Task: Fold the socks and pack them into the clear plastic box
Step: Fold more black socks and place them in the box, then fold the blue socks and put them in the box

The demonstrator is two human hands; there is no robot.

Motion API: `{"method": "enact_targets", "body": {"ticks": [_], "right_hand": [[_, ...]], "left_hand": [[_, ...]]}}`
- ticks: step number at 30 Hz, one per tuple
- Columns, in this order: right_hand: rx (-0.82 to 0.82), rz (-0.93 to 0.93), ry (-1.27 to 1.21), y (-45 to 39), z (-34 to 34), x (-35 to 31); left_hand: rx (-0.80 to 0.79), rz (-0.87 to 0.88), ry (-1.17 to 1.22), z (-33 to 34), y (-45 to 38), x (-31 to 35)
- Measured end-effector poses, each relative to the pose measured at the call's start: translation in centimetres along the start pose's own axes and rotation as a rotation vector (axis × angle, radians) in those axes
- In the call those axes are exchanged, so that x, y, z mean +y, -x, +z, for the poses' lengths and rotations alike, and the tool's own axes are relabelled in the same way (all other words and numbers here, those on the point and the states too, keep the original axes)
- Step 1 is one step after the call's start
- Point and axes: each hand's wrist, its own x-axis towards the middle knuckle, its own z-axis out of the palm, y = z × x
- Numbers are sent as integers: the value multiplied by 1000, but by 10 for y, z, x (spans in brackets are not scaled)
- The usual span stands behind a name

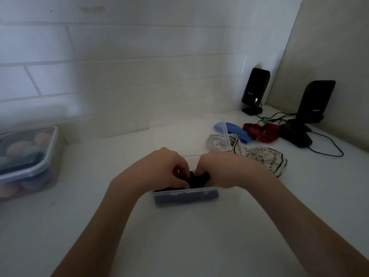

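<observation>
Black folded sock [196,177] is clamped in both my hands, left hand [159,166] and right hand [221,166], over the clear plastic box [185,196] at frame centre; next, I'd press it flat.

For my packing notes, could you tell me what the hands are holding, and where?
Both hands, left and right, pinch the black sock at its bunched top, over the clear box.

Light is dim and even, with a cool grey cast. My forearms cast faint, soft shadows on the white bench [179,236]. Wide-angle distortion bends the white tiled wall [119,76] lines toward the edges. The lidded clear plastic container of round items [26,156] at left is smeared by blur. Glare is minimal.
</observation>
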Motion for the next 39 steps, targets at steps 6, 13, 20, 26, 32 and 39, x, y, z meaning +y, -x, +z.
{"method": "enact_targets", "body": {"ticks": [6, 13, 20, 26, 32, 39], "right_hand": [[-22, 1, -388, 15, -21, 31], [818, 331, -869, 11, -33, 102], [522, 542, -545, -44, 23, 144], [552, 647, -320, -60, 40, 148], [817, 738, -239, -55, 38, 129], [1161, 450, -1129, -24, -4, 93]], "left_hand": [[197, 44, 175, -12, 10, -7], [506, 74, 264, -12, 8, -11], [547, 63, 224, -7, 5, -17], [524, 44, 234, -3, 3, -19], [545, 66, 238, -3, 1, -19], [686, 115, 448, -4, 1, -10]]}}
